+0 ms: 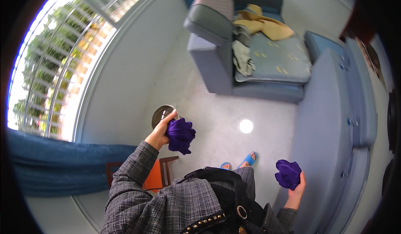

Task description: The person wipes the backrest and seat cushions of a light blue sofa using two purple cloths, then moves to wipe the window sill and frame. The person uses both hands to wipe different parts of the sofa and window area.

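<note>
My left hand is stretched out in front of me, shut on a bunched purple cloth. The folds of this cloth fan out beyond my fingers. A second purple cloth, gathered into a rounder bundle, is in the grip of my right hand, out to the right. Wide space separates the two hands. Below the left hand, a round metal basin stands on the floor by the wall, partly covered by that hand.
Along the right runs a blue-grey sofa. An armchair ahead holds a seat cushion, a straw hat and a crumpled grey cloth. A barred window, a blue curtain and an orange-topped wooden stool are left.
</note>
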A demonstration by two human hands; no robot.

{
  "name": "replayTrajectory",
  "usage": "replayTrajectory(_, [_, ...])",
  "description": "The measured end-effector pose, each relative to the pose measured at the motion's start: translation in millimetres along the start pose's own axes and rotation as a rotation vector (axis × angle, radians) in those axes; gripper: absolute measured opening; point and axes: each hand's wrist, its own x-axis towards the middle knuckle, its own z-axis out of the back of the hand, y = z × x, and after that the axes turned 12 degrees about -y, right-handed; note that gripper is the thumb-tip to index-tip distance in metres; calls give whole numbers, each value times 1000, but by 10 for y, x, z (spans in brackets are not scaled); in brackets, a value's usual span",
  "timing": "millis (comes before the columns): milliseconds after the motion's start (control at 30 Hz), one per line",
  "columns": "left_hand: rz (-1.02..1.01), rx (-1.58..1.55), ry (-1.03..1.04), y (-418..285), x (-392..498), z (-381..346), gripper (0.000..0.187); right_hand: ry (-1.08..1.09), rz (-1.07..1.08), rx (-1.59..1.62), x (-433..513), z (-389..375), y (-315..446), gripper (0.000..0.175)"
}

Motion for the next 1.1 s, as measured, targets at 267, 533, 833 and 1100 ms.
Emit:
replayTrajectory(267, [-77,-329,-112,-347,-91,277,19,151,-19,-134,1103,-1448,344,28])
replayTrajectory(533, [-205,-546,-227,-545,-257,582,32,557,-197,-432,1477,-3735,216,26])
replayTrajectory(833, [-382,-585,-255,-1117,118,1213,41,976,-460,-497,953,-5872,-870,20])
replayTrajectory(1100, [-392,-730,-373,-2242,666,1832,35,1025,-423,-501,715,-7761,-1849,34])
